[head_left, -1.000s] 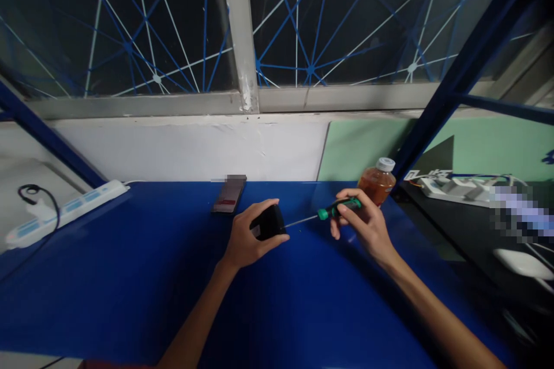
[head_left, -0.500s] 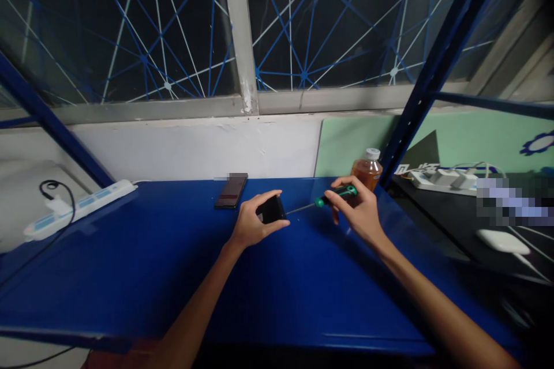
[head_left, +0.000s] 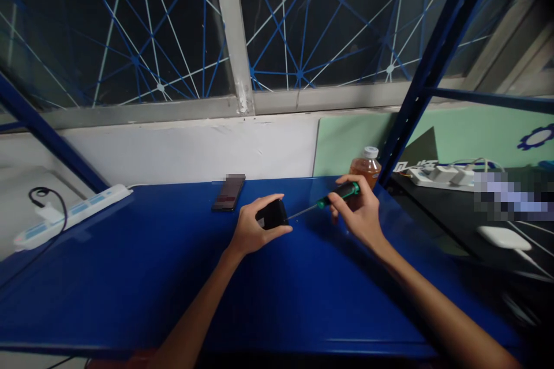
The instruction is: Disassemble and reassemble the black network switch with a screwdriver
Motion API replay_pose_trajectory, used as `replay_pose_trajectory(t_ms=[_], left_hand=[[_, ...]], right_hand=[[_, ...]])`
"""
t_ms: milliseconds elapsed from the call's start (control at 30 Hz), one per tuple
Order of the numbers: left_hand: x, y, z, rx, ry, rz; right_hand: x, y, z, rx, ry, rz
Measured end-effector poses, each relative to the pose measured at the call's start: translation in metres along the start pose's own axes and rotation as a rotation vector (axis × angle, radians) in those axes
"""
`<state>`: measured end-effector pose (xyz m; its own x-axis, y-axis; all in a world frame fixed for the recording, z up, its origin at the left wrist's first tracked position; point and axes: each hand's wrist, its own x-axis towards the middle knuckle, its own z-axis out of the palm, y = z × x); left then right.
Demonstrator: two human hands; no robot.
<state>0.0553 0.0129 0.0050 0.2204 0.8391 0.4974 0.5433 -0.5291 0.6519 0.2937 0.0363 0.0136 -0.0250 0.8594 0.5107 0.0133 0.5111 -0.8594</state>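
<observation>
My left hand grips a small black box-like object between thumb and fingers, over the blue tabletop. What kind of object it is I cannot make out. In my right hand is a screwdriver with a green and black handle. Its thin metal shaft slants down to the left, and the tip meets, or comes very close to, the right end of the black object. Behind the right hand stands a bottle of amber drink with a white cap, partly covered by the fingers.
A dark phone lies on the table near the wall. At the left edge sits a white power strip with a black cable. On the black surface at right are another power strip, a white charger and cables. Blue metal posts flank the table.
The view has shifted slightly. The screwdriver handle is tilted a little more upward to the right, its tip still at the black object's end. Both hands keep their holds.
</observation>
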Motion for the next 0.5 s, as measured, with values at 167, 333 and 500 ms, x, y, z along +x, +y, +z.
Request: replay_pose_trajectory(t_ms=[167,333,500], left_hand=[[-0.0002,0.0000,-0.0027,0.012,0.039,-0.004],[-0.0010,0.0002,-0.0051,0.006,0.039,-0.025],[-0.0013,0.0025,-0.0059,-0.008,0.040,-0.011]], right_hand=[[0.0059,-0.0022,-0.0019,0.153,-0.121,0.006],[0.0071,0.0011,-0.0021,0.052,-0.061,0.033],[0.0058,0.0009,-0.0011,0.070,-0.075,0.034]])
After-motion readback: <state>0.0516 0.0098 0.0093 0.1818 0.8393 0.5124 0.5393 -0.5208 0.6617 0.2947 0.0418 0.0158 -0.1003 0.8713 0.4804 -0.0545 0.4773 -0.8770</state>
